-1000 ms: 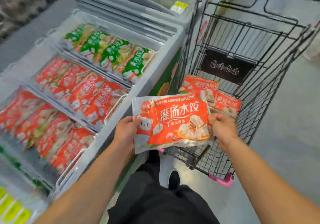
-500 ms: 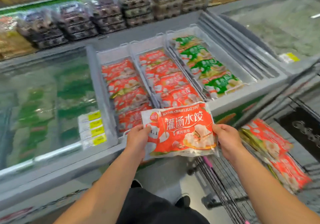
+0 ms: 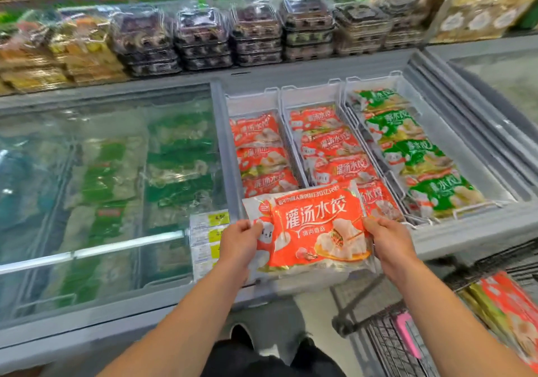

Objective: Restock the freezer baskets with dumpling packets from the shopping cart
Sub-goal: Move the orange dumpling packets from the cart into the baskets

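Observation:
An orange-red dumpling packet (image 3: 311, 228) is held flat over the freezer's front edge. My left hand (image 3: 238, 242) grips its left side and my right hand (image 3: 390, 242) grips its right side. Beyond it lie three white freezer baskets: the left basket (image 3: 250, 103) and middle basket (image 3: 311, 97) hold rows of red packets, and the right basket (image 3: 375, 84) holds green packets. The black wire shopping cart (image 3: 387, 344) stands at the lower right with more red packets (image 3: 512, 312) inside.
A closed glass freezer lid (image 3: 102, 178) covers green packets to the left, with yellow price labels (image 3: 208, 231) at its right end. Stacked clear trays of food (image 3: 256, 30) fill the shelf behind the freezer. Another glass-lidded freezer (image 3: 509, 71) is at the far right.
The view has swung from the cart to face the freezer. Both hands have carried the packet from over the cart to the front edge of the open baskets.

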{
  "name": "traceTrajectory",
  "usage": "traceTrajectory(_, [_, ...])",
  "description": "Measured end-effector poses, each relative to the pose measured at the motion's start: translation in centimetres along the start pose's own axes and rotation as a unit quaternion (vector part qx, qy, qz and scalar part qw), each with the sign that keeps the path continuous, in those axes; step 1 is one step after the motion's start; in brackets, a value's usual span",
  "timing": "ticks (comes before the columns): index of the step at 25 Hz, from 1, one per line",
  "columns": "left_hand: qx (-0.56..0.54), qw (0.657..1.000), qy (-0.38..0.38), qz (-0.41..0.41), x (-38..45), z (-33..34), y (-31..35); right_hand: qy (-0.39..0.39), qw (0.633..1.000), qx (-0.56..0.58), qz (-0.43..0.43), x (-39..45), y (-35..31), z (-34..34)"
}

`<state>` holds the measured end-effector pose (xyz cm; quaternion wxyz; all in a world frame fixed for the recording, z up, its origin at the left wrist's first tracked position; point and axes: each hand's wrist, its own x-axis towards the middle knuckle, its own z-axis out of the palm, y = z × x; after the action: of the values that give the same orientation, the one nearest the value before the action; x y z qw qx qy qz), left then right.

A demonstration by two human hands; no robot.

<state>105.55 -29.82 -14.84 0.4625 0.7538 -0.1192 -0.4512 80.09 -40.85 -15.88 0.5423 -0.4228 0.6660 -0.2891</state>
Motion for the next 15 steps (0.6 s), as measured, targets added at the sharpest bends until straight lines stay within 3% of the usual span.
traceTrajectory(7, [0.001, 0.998, 0.068, -0.012, 4.4, 3.3, 2.8, -0.007, 0.999, -0.052, 0.006, 6.4, -3.1, 2.3])
traceTrajectory(15, [0.023, 0.987, 0.119, -0.108, 9.1, 9.0, 4.8, -0.09, 0.988, -0.125, 0.018, 15.6, -3.3, 4.3])
